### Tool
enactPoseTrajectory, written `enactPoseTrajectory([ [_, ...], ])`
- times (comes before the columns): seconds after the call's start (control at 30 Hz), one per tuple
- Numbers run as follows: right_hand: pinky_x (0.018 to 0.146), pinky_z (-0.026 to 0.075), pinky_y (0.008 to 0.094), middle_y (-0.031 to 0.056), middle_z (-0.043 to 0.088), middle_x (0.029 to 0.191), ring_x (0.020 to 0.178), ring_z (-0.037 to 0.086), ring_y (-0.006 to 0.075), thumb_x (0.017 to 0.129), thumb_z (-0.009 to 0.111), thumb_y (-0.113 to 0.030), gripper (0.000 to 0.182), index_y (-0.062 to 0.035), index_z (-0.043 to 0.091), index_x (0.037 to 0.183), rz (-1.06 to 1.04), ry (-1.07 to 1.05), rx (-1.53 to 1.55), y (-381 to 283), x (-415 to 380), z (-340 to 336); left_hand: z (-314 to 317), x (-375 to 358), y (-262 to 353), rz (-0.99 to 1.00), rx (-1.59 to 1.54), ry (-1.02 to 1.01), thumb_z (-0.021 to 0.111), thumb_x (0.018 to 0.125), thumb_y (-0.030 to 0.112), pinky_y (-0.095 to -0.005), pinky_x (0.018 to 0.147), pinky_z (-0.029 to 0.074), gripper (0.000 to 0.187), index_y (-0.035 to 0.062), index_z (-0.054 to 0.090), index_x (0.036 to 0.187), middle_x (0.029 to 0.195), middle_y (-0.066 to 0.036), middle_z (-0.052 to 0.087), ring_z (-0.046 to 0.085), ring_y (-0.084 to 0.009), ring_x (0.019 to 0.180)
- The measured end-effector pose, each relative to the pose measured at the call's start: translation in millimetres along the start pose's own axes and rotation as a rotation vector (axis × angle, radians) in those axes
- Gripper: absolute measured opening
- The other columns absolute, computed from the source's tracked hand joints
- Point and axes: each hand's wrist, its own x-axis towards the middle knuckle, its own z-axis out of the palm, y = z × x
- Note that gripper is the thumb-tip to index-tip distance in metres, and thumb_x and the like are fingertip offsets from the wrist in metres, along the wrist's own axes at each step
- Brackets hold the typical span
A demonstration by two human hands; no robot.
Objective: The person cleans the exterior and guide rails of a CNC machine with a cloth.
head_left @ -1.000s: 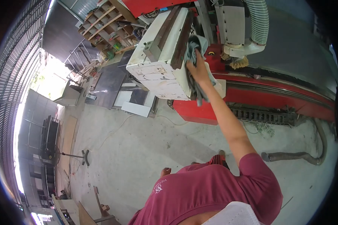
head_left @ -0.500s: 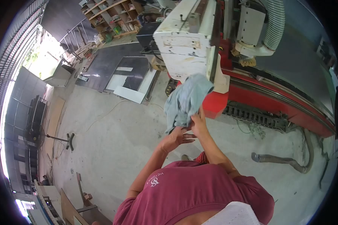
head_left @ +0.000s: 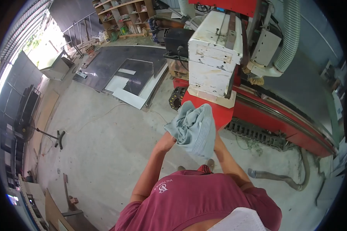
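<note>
A bunched light grey-blue cloth [head_left: 194, 129] is held up in front of my chest, with a ribbed band along its right side. My left hand [head_left: 166, 142] grips its lower left edge, fingers mostly tucked behind the fabric. On the other side, my right hand [head_left: 218, 141] holds the cloth from behind; the fabric hides most of its fingers. Just beyond the cloth stands a machine with a white housing [head_left: 211, 69] on a red base [head_left: 204, 103].
A red machine rail [head_left: 273, 115] with a black cable chain [head_left: 256, 133] runs along the right. A grey hose [head_left: 273, 175] lies on the floor. Dark sheets [head_left: 142, 57] lie at the back left. A fan [head_left: 25, 129] stands at left, and shelves [head_left: 123, 15] at the back.
The cloth has come down and nearer to my body, and turned so its ribbed band shows. My hands have moved apart to its two sides. The view has shifted slightly.
</note>
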Motion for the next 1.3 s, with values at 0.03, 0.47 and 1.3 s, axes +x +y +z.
enactPoseTrajectory([
  [0.03,0.092,0.035,0.0410,0.0095,0.047,0.118,0.113,0.039,0.0280,0.073,0.058,-0.017,0.045,-0.0106,0.047,0.116,-0.142,0.032,-0.234,-18.8,11.4,-6.5,-4.7,-0.5,-16.3,-0.192,0.054,-0.060,0.051,0.085,0.023,-0.0309,0.091,0.039,0.043,-0.0026,0.045,0.120,0.121,-0.015,0.050,0.050,-0.0223,0.108],
  [0.47,0.091,0.029,0.0445,-0.0008,0.053,0.113,0.111,0.040,0.0264,0.070,0.056,-0.017,0.017,-0.0190,0.066,0.085,-0.887,0.008,-1.467,-24.7,142.5,-25.0,-18.7,-117.3,-85.9,-0.488,0.237,0.220,0.057,0.083,0.030,-0.0367,0.078,0.046,0.043,-0.0006,0.052,0.112,0.101,-0.020,0.059,0.058,-0.0301,0.093],
  [1.3,0.091,0.030,0.0448,-0.0033,0.052,0.111,0.110,0.042,0.0243,0.069,0.056,-0.014,0.015,-0.0184,0.065,0.080,-0.899,0.052,-1.538,-97.4,135.4,-53.1,23.5,-403.1,-314.9,-1.362,-0.273,0.654,0.049,0.084,0.032,-0.0339,0.050,0.045,0.041,0.0004,0.049,0.110,0.093,-0.014,0.060,0.058,-0.0217,0.063],
])
